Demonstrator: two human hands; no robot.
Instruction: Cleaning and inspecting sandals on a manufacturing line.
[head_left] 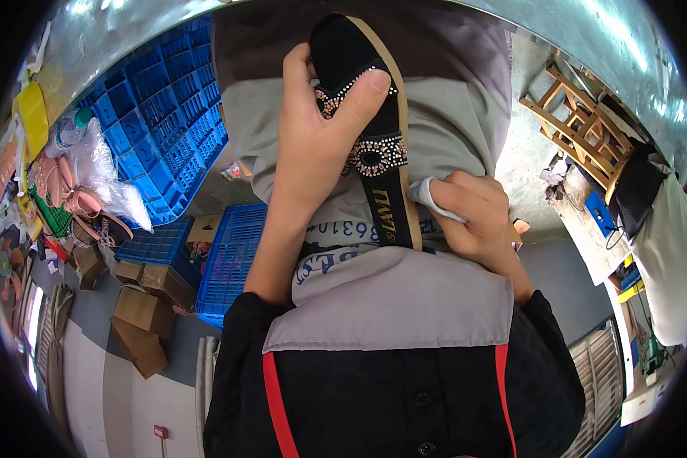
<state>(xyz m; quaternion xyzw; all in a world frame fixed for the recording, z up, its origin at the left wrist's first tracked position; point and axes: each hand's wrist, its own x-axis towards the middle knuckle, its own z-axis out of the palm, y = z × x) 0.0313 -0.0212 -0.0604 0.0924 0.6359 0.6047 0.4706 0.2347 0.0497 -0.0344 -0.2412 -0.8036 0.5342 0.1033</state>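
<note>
A black flat slide sandal with rhinestone-studded straps and a tan sole edge stands out over my lap, its toe pointing away from me. My left hand wraps around its front part, thumb pressed on the studded strap and fingers mostly hidden behind. In my right hand a white cloth is bunched over the fingertips. That cloth touches the sandal's tan edge near the heel. Beneath both hands lies a grey apron with a printed pale cloth showing at its fold.
Blue plastic crates stand at the left, with cardboard boxes below them. Pink sandals and clear plastic bags crowd the far left. A metal table edge curves across the top. At right stands a wooden stool.
</note>
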